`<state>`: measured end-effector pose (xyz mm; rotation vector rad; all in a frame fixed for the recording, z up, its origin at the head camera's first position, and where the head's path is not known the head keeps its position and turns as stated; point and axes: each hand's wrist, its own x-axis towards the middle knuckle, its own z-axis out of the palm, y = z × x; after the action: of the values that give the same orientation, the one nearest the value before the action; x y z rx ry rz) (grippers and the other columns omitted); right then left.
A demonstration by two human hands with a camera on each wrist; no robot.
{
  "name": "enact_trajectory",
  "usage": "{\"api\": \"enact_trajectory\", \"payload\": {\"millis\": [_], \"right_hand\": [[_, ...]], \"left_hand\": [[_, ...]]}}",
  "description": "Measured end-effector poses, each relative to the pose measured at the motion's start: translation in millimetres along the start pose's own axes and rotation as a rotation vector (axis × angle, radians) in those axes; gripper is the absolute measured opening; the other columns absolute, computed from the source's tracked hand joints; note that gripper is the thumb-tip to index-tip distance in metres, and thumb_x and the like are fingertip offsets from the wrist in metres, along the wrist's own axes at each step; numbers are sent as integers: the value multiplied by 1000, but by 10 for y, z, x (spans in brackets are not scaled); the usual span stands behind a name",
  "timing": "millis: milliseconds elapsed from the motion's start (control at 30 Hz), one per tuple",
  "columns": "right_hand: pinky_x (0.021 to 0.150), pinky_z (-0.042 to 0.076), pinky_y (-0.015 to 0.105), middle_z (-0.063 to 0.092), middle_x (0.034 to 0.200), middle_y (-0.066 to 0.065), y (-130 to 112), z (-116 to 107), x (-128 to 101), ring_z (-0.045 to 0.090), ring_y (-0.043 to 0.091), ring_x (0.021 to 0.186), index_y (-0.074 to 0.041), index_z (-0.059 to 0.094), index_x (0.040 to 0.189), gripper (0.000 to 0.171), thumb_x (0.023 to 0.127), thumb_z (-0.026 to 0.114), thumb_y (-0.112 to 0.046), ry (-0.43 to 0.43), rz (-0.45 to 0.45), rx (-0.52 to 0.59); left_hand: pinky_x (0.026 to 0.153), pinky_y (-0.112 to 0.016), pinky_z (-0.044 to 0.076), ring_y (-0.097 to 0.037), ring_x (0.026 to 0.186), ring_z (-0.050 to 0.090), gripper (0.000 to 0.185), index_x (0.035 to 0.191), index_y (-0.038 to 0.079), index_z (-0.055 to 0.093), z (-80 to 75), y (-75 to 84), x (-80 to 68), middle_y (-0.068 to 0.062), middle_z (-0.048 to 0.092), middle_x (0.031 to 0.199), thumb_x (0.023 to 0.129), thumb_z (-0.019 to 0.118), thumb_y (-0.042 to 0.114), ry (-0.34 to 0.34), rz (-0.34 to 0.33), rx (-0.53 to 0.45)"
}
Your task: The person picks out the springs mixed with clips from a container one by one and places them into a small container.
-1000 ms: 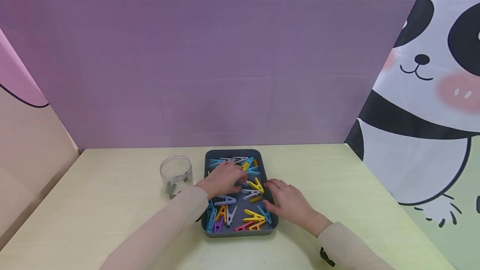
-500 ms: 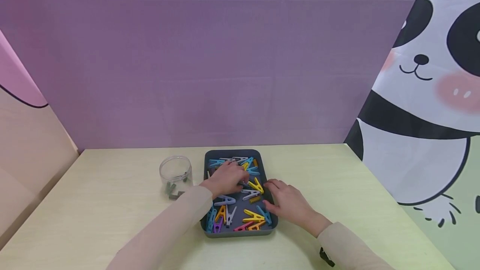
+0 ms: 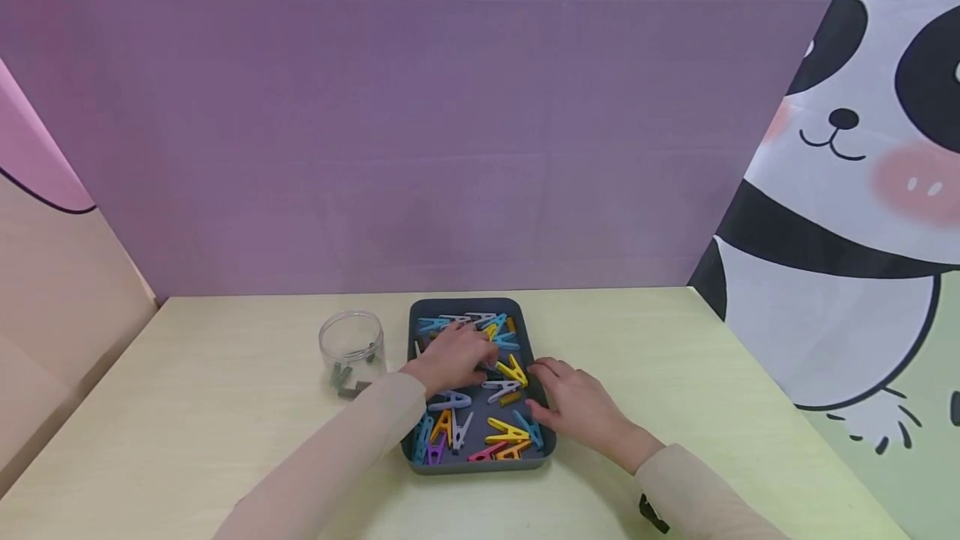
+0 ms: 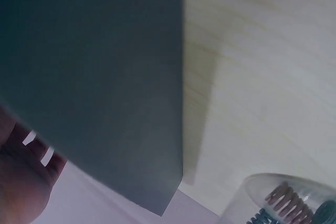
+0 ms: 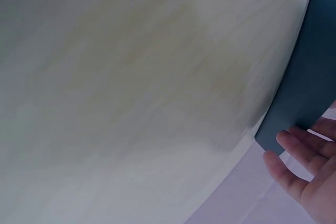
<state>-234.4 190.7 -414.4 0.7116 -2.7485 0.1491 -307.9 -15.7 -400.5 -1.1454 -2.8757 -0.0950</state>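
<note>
Clothespins [image 3: 507,432] in many colours are lying scattered in a dark grey tray [image 3: 543,442] that is sitting low in the centre of the head view, on the pale tabletop [image 3: 225,390]. Only that view is showing the pins; the left wrist view is giving just the tray's outer wall [image 4: 105,77], bare tabletop and, at its lower right, the clear jar [image 4: 283,203] with metal springs inside. The right wrist view is showing mostly tabletop, with the tray's corner [image 5: 299,98] at the right edge.

The left hand [image 3: 450,357] is reaching into the tray's middle, fingers bent down among the pins; whether they are pinching one I cannot tell. The right hand [image 3: 581,407] is resting at the tray's right rim, fingers relaxed and slightly apart, holding nothing.

Tabletop is lying open to the left, right and front of the tray. The jar [image 3: 352,352] is standing just left of the tray, apart from it, with a few dark springs at its bottom.
</note>
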Motion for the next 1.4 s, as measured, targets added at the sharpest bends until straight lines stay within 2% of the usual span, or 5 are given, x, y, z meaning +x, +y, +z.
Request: {"api": "enact_trajectory", "payload": {"millis": [333, 633, 933, 1267, 1400], "right_hand": [[77, 52, 36, 59, 114, 7, -2, -2, 3, 60, 21, 96, -6, 59, 113, 47, 78, 67, -37, 12, -9, -1], [76, 52, 36, 60, 113, 8, -2, 14, 2, 61, 21, 96, -6, 59, 112, 46, 78, 68, -36, 27, -18, -14], [75, 52, 36, 60, 112, 8, 2, 26, 5, 61, 22, 94, -5, 60, 111, 46, 77, 68, -35, 44, -31, -28], [75, 52, 36, 60, 113, 8, -3, 14, 7, 61, 21, 95, -5, 59, 111, 45, 78, 67, -35, 37, -31, -20], [75, 52, 36, 60, 112, 8, -3, 10, 7, 61, 21, 96, -5, 60, 111, 46, 78, 67, -35, 37, -33, -24]], "left_hand": [[102, -45, 34, -12, 96, 52, 25, 103, 26, 66, 8, 30, -17, 12, 66, 98, 79, 70, 29, -40, 1, -28], [88, -34, 39, -10, 91, 52, 22, 101, 27, 66, 66, 14, -5, 13, 65, 93, 79, 70, 29, -24, 5, -12], [82, -30, 38, -10, 89, 51, 21, 100, 28, 66, 77, 24, -12, 14, 66, 93, 79, 70, 29, -16, 4, 2], [91, -36, 40, -10, 90, 51, 20, 99, 26, 67, 54, 8, -41, 13, 66, 95, 79, 70, 26, 0, 8, -31], [89, -34, 41, -10, 88, 51, 18, 98, 24, 67, 38, 3, -69, 13, 66, 95, 79, 70, 24, 18, 12, -48]]}}
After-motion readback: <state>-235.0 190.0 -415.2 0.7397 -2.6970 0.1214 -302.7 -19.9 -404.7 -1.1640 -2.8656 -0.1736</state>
